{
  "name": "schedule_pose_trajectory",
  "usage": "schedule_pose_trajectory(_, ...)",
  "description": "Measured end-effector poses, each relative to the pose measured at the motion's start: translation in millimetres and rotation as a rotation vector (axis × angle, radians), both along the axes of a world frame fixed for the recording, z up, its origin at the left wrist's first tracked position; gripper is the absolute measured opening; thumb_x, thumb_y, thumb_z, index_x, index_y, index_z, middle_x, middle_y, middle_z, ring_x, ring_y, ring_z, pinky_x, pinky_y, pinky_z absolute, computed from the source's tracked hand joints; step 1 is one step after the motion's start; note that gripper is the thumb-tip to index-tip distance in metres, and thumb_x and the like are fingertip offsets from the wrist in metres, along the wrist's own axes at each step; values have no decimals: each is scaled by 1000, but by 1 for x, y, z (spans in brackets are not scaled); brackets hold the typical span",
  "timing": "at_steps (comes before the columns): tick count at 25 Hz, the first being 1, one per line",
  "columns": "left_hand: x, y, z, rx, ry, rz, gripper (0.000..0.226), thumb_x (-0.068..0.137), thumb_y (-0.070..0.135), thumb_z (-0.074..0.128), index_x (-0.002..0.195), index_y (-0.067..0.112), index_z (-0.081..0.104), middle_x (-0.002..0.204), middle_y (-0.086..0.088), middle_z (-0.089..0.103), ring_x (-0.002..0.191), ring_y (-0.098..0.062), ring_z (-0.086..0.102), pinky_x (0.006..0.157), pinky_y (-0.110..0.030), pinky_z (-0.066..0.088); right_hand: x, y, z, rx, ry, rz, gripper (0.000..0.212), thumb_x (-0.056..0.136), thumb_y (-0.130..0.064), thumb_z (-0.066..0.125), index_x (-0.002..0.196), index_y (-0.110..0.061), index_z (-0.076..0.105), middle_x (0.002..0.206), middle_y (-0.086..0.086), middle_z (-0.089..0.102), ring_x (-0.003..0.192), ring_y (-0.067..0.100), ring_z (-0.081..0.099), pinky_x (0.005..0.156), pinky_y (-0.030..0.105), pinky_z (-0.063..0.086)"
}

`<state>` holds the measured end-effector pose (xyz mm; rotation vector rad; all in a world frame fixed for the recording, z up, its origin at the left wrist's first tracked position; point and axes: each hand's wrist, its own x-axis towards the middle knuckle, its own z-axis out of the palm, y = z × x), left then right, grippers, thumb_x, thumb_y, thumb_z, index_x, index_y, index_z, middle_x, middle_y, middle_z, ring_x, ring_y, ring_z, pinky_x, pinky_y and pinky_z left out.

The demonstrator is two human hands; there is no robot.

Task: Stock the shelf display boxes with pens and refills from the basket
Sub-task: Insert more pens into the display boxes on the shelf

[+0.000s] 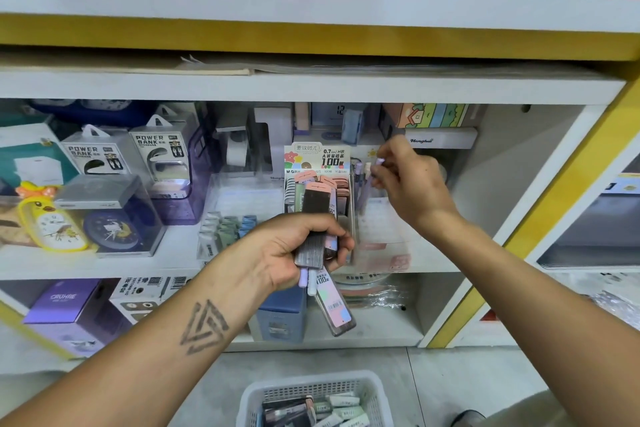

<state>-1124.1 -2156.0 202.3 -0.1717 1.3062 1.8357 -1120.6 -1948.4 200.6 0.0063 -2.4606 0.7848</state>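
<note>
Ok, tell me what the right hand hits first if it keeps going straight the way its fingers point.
The right hand pinches a small lilac item, fingers pointing left and slightly away. Likely first contact: the pens standing upright just left of the fingertips, then the lead refill display box. Depth is unclear.

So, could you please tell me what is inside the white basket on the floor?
The white basket holds dark lead-refill cases and pale packets; anything beneath them is covered.

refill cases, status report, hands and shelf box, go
Left hand clamped on a bundle of refill cases. Right hand pinching a lilac pen at the clear pen box. Basket below, part full. Nothing blocking.
</note>
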Motion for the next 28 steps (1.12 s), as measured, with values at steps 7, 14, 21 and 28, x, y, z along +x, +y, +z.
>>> schedule_pose_trajectory(7, -1, -2, -1, 4, 11, -26, 9, 82, -11, 58, 85, -3, 59, 70, -22, 66, 59, -23, 66, 57, -29, 58, -6, -3, -11, 74, -36, 63, 12, 99, -13, 56, 92, -16, 47, 74, 3, 68, 70, 22, 68, 64, 45, 56)
schedule_pose_trajectory(14, 2, -2, 2, 21, 24, -74, 7, 84, -11, 58, 88, -5, 60, 75, -22, 68, 63, -25, 70, 58, -29, 59, -7, -10, -3, 67, -98, 23, 26, 99, -25, 59, 120, -13, 70, 92, 11, 69, 83, 24, 63, 75, 36, 52)
schedule_pose_trajectory(21, 7, -2, 3, 75, 17, -93, 17, 83, -12, 55, 97, -7, 64, 84, -23, 71, 78, -32, 74, 60, -32, 60, 7, -25, 9, -849, -432, 322, 20, 87, -11, 74, 96, 6, 70, 74, 12, 69, 54, 17, 57, 47, 24, 42)
schedule_pose_trajectory(28, -1, -21, 4, 75, -37, 6, 11, 83, -12, 53, 87, -6, 61, 78, -23, 67, 58, -23, 66, 45, -18, 50, 0, -11, 21, -889, -61, 59, 10, 91, -5, 70, 90, 3, 63, 70, 14, 70, 46, 16, 53, 45, 26, 43)
